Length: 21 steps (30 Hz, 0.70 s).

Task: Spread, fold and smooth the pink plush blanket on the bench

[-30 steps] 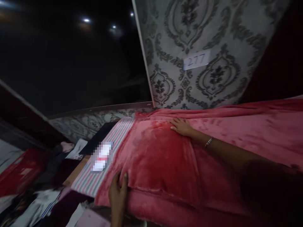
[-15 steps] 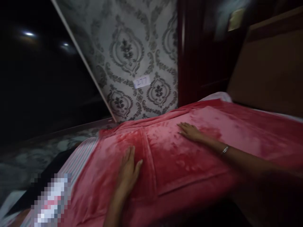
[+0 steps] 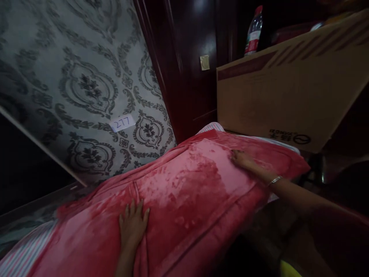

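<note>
A plush red blanket (image 3: 187, 192) covers a bed from lower left to the right of centre. My left hand (image 3: 133, 223) lies flat on it near the lower left, fingers spread and open, holding nothing. My right hand (image 3: 242, 158) rests palm down on the blanket near its far right end, fingers stretched out; a thin bangle (image 3: 274, 180) circles that wrist. Under the blanket a striped sheet (image 3: 25, 252) shows at the lower left and again at the far right end.
Patterned grey wallpaper (image 3: 86, 77) with a small paper label reading 277 (image 3: 122, 122) stands behind the bed. A dark wooden door (image 3: 190, 65) is at centre top. A large cardboard box (image 3: 291, 84) sits at right, with a plastic bottle (image 3: 253, 30) behind it.
The view has swung to the right. My right hand slid along the blanket toward its right end. My left hand moved from the blanket's near edge onto its top and lies flat.
</note>
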Tool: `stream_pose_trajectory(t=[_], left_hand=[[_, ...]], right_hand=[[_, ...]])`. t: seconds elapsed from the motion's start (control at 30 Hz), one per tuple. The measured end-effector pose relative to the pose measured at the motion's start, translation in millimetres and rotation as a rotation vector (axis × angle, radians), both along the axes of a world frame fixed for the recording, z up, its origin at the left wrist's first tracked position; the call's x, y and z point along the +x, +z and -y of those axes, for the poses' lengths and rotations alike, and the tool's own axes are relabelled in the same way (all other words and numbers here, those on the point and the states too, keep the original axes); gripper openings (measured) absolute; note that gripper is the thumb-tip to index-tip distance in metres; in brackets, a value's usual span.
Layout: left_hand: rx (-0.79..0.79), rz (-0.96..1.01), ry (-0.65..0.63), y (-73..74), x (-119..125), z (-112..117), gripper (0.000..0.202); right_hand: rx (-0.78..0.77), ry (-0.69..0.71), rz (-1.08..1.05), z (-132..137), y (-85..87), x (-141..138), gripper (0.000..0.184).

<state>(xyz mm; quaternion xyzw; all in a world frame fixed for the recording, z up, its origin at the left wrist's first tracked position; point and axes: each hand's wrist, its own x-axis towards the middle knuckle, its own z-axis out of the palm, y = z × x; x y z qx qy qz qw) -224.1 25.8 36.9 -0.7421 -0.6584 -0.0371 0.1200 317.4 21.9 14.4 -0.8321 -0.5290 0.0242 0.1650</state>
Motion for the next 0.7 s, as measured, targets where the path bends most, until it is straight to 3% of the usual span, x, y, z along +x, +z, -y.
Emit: stream_pose_trajectory(t=[0.33,0.53,0.7], left_hand=[[0.033,-0.099,-0.022,-1.9,-5,-10,0.056],[0.043,-0.065,-0.050,-5.6,-9,-19,0.062],[0.034,-0.031,-0.075,-5.6,-11,-24,0.068]], right_hand=[[-0.030,-0.095,-0.107,-2,13.0,42,0.039],[-0.058,-0.088,-0.185,-7,15.5,51,0.039],[-0.063,-0.081,-0.172,10,17.3,56,0.040]])
